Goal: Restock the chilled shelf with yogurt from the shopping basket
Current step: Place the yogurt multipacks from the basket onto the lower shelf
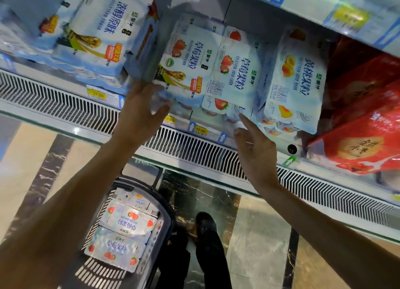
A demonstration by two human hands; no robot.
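Note:
On the chilled shelf stand white-blue yogurt multipacks. My left hand reaches up, its fingers and thumb spread against the lower left corner of a strawberry pack with a cereal picture. My right hand points up, and its straight index finger touches the bottom edge of the middle strawberry pack. A yellow peach pack stands right of that. Below on the floor, the shopping basket holds more strawberry yogurt packs.
A plain-flavour pack sits at the left of the shelf and red bags at the right. Yellow price tags line the shelf front above a slotted vent grille. My black shoes stand beside the basket.

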